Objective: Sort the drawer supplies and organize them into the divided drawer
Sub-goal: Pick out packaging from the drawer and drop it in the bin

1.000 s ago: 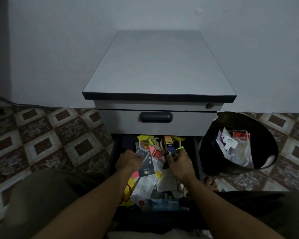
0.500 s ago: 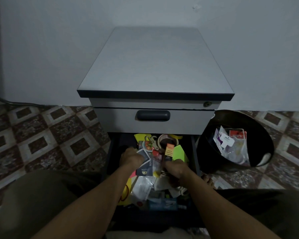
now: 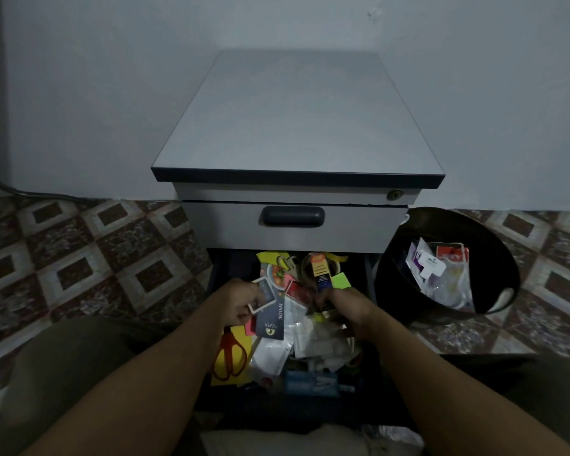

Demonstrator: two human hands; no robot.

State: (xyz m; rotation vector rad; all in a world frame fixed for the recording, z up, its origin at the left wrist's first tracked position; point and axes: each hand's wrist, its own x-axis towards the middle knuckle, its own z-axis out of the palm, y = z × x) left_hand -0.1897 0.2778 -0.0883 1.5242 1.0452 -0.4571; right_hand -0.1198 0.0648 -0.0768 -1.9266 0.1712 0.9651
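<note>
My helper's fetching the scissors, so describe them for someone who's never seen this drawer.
Find the grey cabinet against the wall; its lower drawer is pulled open, full of clutter. At the drawer's left side, just below the left hand in view, the scissors lie on yellow paper. Their orange loop handles stand out among flat packets.

The left hand (image 3: 241, 301) pinched a white-edged card (image 3: 264, 296) over a dark SPOON packet (image 3: 272, 319). Just right of that grip, the right hand (image 3: 346, 306) clasped the lower end of an orange-and-blue packet (image 3: 320, 273). Below the left grip lay orange scissors (image 3: 229, 355) in the drawer (image 3: 216, 274). A black bin (image 3: 494, 258) stood well right.
</note>
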